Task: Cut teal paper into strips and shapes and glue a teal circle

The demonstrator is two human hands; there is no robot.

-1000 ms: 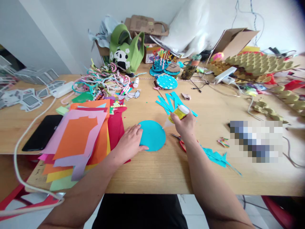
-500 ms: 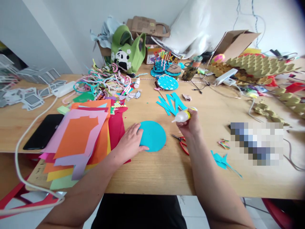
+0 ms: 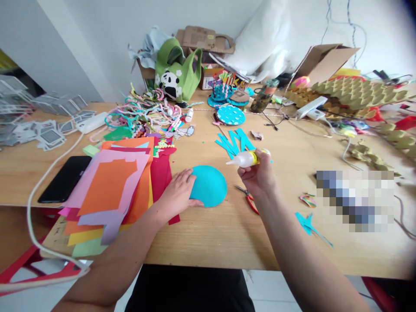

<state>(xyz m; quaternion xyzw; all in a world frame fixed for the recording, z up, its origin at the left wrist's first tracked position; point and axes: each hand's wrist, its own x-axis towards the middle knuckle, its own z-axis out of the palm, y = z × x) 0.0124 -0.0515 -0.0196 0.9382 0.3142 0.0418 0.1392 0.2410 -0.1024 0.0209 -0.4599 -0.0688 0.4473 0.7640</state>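
Note:
A round blue paper disc (image 3: pixel 210 187) lies flat on the table in front of me. My left hand (image 3: pixel 178 190) grips its left rim, the fingers at the upper left edge and the thumb at the lower edge. Above the table to the right, my right hand (image 3: pixel 260 175) is closed around a white glue bottle (image 3: pixel 245 159) with a yellow label. The bottle is tilted, its narrow nozzle pointing left, above and right of the disc. Partly behind my right wrist are red-handled scissors (image 3: pixel 249 200). Blue paper strips (image 3: pixel 232 145) lie beyond the bottle.
Stacked coloured paper (image 3: pixel 110 186) and a black phone (image 3: pixel 65 178) are on the left. Pipe cleaners (image 3: pixel 146 115) and a green panda bag (image 3: pixel 178 78) stand farther back. A dotted blue disc (image 3: pixel 230 115) lies behind the strips. Blue scraps (image 3: pixel 307 223) and egg trays (image 3: pixel 360 93) are on the right.
My right hand has brought the glue bottle slightly left, closer to the disc, and levelled it a little. My left hand stays on the disc. The view has shifted slightly.

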